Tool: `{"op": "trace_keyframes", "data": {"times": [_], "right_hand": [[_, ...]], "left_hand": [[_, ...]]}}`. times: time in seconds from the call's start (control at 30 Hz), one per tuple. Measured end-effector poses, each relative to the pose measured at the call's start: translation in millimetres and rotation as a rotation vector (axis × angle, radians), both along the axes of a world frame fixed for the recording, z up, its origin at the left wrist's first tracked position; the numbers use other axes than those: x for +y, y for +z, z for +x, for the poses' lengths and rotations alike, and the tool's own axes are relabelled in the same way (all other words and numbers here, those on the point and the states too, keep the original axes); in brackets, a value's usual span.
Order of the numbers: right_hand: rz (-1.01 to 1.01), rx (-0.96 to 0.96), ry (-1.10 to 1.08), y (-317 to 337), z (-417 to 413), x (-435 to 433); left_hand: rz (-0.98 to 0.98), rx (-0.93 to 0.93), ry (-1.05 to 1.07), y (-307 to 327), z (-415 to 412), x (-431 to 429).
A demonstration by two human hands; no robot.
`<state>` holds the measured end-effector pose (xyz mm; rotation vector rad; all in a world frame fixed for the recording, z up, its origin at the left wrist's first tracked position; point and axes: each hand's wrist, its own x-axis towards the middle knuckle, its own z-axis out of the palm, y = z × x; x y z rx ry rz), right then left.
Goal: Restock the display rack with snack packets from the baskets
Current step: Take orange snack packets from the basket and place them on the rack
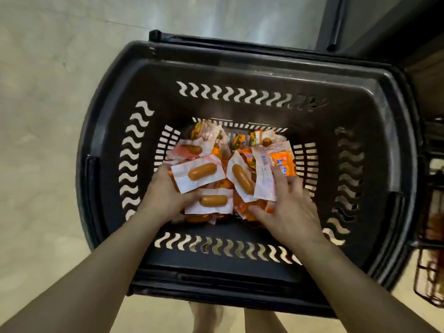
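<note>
A black plastic basket [242, 70] stands on the floor below me, with a pile of snack packets [211, 200] at its bottom: clear-and-white sachets each showing a small sausage, mixed with orange wrappers. Both my hands reach down into it. My left hand [165, 191] grips the left side of the pile, fingers curled under a sausage packet [198, 174]. My right hand [286, 203] grips the right side, thumb and fingers around a bunch of packets [263, 179]. The fingertips of both hands are hidden under the packets.
A black wire display rack [432, 236] with orange packets shows at the right edge, close to the basket. A dark cabinet or shelf unit [374, 25] stands at the upper right. Pale concrete floor [48, 116] lies to the left. My feet show below the basket.
</note>
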<state>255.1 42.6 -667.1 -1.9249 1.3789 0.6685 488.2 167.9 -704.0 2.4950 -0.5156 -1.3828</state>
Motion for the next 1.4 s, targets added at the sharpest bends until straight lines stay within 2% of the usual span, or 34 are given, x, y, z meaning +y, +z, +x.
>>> {"op": "trace_keyframes", "data": {"times": [0.1, 0.2, 0.43, 0.57, 0.73, 0.9, 1.03, 1.13, 1.27, 1.4], "right_hand": [[0.019, 0.074, 0.088, 0, 2, 7], [0.034, 0.103, 0.143, 13, 1, 9], [-0.138, 0.192, 0.239, 93, 0, 22], [-0.189, 0.198, 0.283, 175, 0, 31], [-0.253, 0.117, 0.260, 318, 1, 49], [-0.400, 0.006, 0.256, 465, -3, 78], [-0.491, -0.010, 0.251, 554, -9, 102], [-0.581, -0.033, 0.246, 601, -17, 117], [-0.686, -0.056, 0.205, 643, -27, 128], [-0.760, -0.095, 0.156, 672, -41, 136]], "left_hand": [[0.115, -0.073, -0.064, 15, -5, -1], [0.130, -0.095, -0.137, 30, -9, 1], [0.162, -0.256, -0.374, 113, -16, 3], [0.127, -0.416, -0.540, 200, -25, 7], [0.070, -0.519, -0.672, 345, -39, 16], [-0.034, -0.599, -0.706, 488, -52, 37], [-0.045, -0.618, -0.717, 588, -56, 54], [-0.089, -0.704, -0.744, 638, -61, 68], [-0.273, -0.767, -0.728, 683, -68, 81], [-0.251, -0.767, -0.764, 710, -83, 79]]}}
